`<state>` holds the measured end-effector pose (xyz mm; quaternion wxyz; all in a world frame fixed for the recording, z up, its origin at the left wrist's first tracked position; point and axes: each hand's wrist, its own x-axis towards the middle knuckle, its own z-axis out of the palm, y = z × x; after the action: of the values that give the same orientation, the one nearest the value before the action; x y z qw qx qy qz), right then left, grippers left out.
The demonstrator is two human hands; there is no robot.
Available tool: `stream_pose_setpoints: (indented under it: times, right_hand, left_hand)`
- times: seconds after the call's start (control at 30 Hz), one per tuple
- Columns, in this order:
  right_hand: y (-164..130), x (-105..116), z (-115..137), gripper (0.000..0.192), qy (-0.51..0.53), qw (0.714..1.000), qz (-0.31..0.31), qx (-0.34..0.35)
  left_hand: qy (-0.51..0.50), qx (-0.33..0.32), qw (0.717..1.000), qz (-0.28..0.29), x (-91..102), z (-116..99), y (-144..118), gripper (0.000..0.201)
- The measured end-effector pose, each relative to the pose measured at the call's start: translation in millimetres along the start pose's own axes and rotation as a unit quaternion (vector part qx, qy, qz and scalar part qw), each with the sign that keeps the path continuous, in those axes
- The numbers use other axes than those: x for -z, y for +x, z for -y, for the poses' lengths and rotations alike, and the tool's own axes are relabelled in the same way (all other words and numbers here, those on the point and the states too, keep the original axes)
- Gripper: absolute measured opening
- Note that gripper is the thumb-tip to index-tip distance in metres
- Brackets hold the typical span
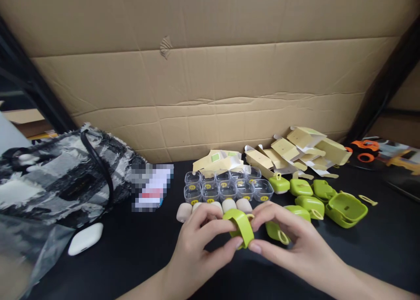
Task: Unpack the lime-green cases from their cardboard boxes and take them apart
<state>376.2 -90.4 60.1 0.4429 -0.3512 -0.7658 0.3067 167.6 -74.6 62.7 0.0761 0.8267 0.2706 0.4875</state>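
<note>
Both my hands meet over the front middle of the dark table, around a small, hollow green plastic case piece (244,230) with a pale loop at its top. My left hand (197,245) grips its left side, fingers partly hidden inside it and thumb at the lower edge. My right hand (298,243) pinches the right side near the loop between fingers and thumb. Beyond them lies a row of rounded off-white pieces (184,212), partly covered by my left hand. Several green cases (301,187) with loops sit behind my right hand, beside a larger open green case (348,209).
Behind stand clear plastic cups (210,190) with yellow stickers and opened cardboard boxes (288,151). A loose loop (368,200) lies right. On the left are a white earbud-style case (85,238), a frayed black-and-white bag (62,177) and clear plastic (49,247). A cardboard wall (213,72) closes the back.
</note>
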Motion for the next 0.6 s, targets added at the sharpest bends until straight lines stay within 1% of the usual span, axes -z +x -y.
stream_pose_setpoints:
  times: [0.07,0.13,0.2,0.27,0.33,0.47,0.53,0.6]
  right_hand:
    - [0.1,0.3,-2.1,0.009,-0.004,0.999,-0.008,0.031]
    - [0.3,-0.8,-2.9,0.011,0.021,0.999,-0.016,0.037]
    - [0.7,-2.5,-3.2,0.016,0.074,0.997,-0.024,0.004]
    - [1.2,-3.8,-3.8,0.015,0.108,0.993,-0.027,-0.042]
    - [1.5,-4.6,-5.3,0.008,0.099,0.992,-0.029,-0.067]
    - [2.2,-5.7,-8.7,0.009,0.083,0.994,-0.046,-0.062]
    - [2.7,-6.5,-9.5,0.01,0.09,0.993,-0.048,-0.06]
    - [3.1,-7.5,-9.5,0.012,0.104,0.992,-0.047,-0.059]
  left_hand:
    - [-0.052,0.062,0.997,0.009,-2.8,-0.9,-0.4,0.015]
    - [-0.133,0.145,0.98,0.02,-7.1,-1.8,-2.8,0.014]
    - [-0.228,0.219,0.948,0.026,-11.6,-2.9,-5.4,0.011]
    - [-0.295,0.27,0.916,0.022,-15.1,-3.8,-6.8,0.01]
    - [-0.327,0.301,0.896,0.018,-17.0,-4.3,-7.1,0.009]
    - [-0.356,0.339,0.871,0.026,-17.5,-4.8,-7.3,0.011]
    - [-0.355,0.347,0.868,0.036,-17.3,-5.1,-8.8,0.012]
    - [-0.344,0.342,0.873,0.046,-17.5,-5.2,-11.0,0.015]
